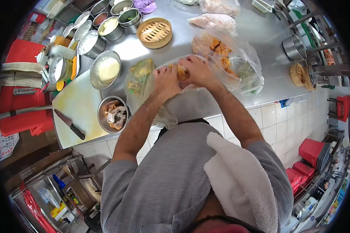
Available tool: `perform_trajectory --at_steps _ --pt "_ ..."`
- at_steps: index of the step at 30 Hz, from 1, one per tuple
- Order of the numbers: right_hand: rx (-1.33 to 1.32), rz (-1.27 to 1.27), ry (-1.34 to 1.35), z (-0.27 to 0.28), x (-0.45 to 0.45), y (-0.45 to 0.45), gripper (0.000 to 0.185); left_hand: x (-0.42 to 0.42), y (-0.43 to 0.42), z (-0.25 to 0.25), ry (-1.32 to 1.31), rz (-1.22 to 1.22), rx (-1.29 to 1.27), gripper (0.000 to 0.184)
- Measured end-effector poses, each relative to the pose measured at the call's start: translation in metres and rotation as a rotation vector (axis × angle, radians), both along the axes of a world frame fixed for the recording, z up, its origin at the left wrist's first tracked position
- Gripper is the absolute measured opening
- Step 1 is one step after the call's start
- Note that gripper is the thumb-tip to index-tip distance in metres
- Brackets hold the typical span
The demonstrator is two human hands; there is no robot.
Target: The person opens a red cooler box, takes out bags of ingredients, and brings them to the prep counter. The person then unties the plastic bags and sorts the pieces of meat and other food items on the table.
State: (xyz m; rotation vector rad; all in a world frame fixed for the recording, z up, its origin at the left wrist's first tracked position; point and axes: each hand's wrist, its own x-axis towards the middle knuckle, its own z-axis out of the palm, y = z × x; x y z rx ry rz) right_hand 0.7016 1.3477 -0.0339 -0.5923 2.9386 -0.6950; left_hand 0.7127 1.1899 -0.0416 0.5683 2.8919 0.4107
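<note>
White tiled floor (276, 120), steel counter (276, 42), metal shelving (46, 186), red bins (311, 151).

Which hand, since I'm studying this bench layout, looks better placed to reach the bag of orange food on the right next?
Probably the right hand: it is nearer the bag of orange food, while the left hand lies farther off. Both now touch the bagged food between them.

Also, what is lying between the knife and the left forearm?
First bare cutting board, then a metal bowl of brownish pieces; the head view shows it.
</note>
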Motion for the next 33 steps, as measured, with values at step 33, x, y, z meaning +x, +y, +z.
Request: perform_trajectory --at_steps 33 --pt "-0.492 -0.369 -0.338 0.010 0.080 0.081 0.054 0.028 -0.003 -0.004 -0.079 -0.010 -0.031 0.057"
